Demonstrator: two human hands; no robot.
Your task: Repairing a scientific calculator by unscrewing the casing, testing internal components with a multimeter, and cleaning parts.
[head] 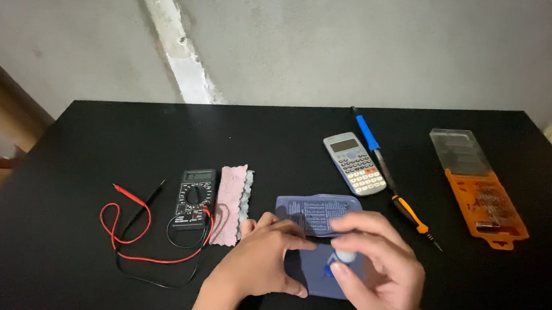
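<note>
A blue case [317, 247] was held flat on the table [59, 250] under the left hand [263, 259], fingers pressed on it. A small white-and-blue part [342, 257] was pinched by the right hand [380, 276] over it. Beyond the hands, the calculator [354, 163], screwdriver [413, 216] and multimeter [195, 198] lay untouched.
</note>
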